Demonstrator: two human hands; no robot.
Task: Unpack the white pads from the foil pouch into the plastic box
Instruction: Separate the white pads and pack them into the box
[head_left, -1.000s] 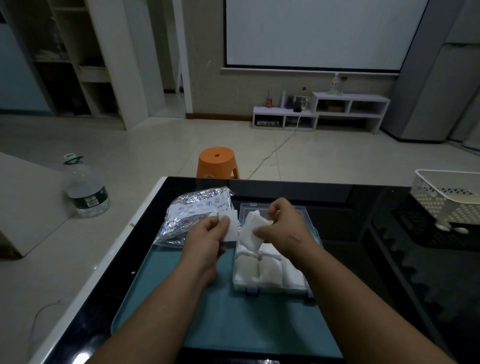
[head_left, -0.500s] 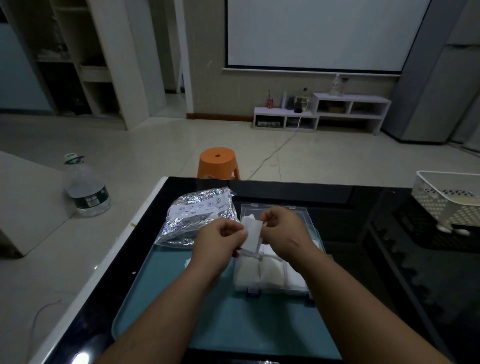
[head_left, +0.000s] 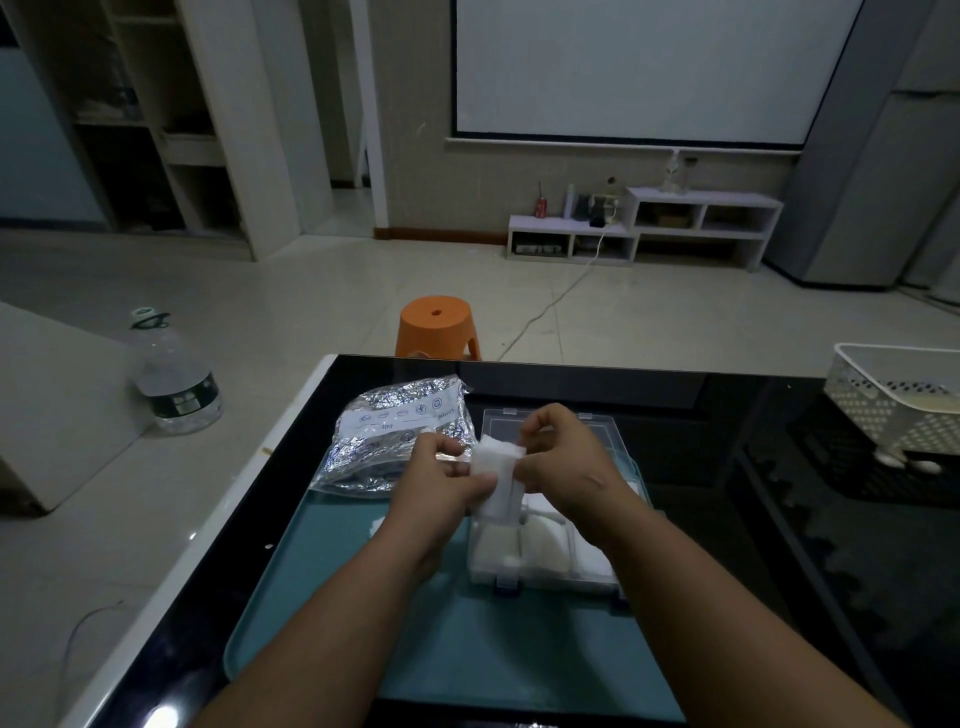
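Both hands hold one stack of white pads (head_left: 496, 480) above the left end of the clear plastic box (head_left: 545, 561). My left hand (head_left: 441, 480) pinches its left side and my right hand (head_left: 563, 462) pinches its right side and top. White pads fill the box's near compartments. The crinkled foil pouch (head_left: 387, 434) lies on the table just left of the hands, partly on the teal tray (head_left: 441, 623) that carries the box.
The tray sits on a black glass table (head_left: 727, 467) with a white left edge. A white perforated basket (head_left: 893, 400) stands at the far right. On the floor are an orange stool (head_left: 439, 325) beyond the table and a large water bottle (head_left: 174, 384) to the left.
My hands came together. The pad held in my left hand and the one in my right hand were joined into a single stack held between both hands over the box.
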